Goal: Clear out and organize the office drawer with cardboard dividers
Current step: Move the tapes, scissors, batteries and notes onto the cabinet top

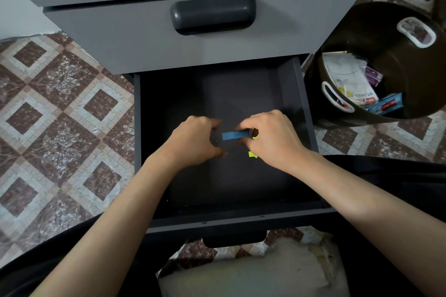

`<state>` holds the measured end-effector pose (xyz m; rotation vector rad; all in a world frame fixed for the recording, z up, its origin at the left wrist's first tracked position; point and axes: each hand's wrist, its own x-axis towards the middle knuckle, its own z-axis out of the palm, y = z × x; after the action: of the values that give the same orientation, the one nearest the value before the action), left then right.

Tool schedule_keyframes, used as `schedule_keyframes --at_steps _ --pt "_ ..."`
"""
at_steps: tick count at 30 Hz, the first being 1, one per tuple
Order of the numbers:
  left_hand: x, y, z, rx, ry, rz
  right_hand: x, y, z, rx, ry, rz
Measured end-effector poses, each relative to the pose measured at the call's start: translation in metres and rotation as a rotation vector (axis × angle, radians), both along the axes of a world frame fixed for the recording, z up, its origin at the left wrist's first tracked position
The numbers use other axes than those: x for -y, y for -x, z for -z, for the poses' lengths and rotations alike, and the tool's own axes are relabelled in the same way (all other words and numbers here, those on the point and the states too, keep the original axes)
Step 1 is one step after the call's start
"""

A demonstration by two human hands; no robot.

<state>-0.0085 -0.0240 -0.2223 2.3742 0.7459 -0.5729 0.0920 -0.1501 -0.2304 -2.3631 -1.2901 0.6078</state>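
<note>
The right hand's [272, 137] grip is closed on a flat blue strip [233, 135], pinched between thumb and fingers at its right end, so that the free left end points toward the other hand. Something small and yellow-green [255, 137], ring-like, shows just beside the same fingers; what it is cannot be made out, nor whether the hand holds it. The left hand [193, 142] hovers just left of the strip with its grip released: fingers and thumb bent but spread, a wide gap between them, nothing in it. Whether its fingertips touch the drawer floor cannot be told.

Both hands are inside the open drawer [307, 108], which is pulled out toward the near side, in the middle of the scene. It is dark grey with a dark, matte bottom and low walls. Yellow scraps [252, 154] lie on its bottom just near of the right hand, partly covered by it. The far part of the drawer runs under the closed upper drawer [144, 38], light grey with a dark rounded handle [213, 13], and is lost in shadow there.

To the right stands a dark round bin [398, 55] on the patterned tile floor [60, 103], holding papers and packets [347, 77]; its far side is cut off. A pale cushion [253, 275] lies at the near edge.
</note>
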Motion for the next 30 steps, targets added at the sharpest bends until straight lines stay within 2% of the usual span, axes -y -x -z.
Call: schedule_keyframes --at_steps 3,6,15,22,30 --pt "0.0 0.0 -0.001 0.151 0.027 0.0 -0.001 0.001 0.0 0.0 -0.012 -0.008" --pt "0.004 -0.001 0.0 0.233 -0.039 0.042 -0.001 0.001 0.0 -0.007 -0.021 -0.02" --pt "0.005 -0.001 0.004 0.21 -0.261 0.174 -0.001 0.001 0.004 0.009 -0.048 -0.043" --pt "0.002 -0.002 0.005 0.168 -0.262 0.205 -0.001 0.0 0.006 -0.01 -0.156 -0.093" --pt "-0.009 -0.006 -0.043 0.231 -0.354 0.238 -0.008 0.0 -0.011 0.03 -0.489 -0.043"
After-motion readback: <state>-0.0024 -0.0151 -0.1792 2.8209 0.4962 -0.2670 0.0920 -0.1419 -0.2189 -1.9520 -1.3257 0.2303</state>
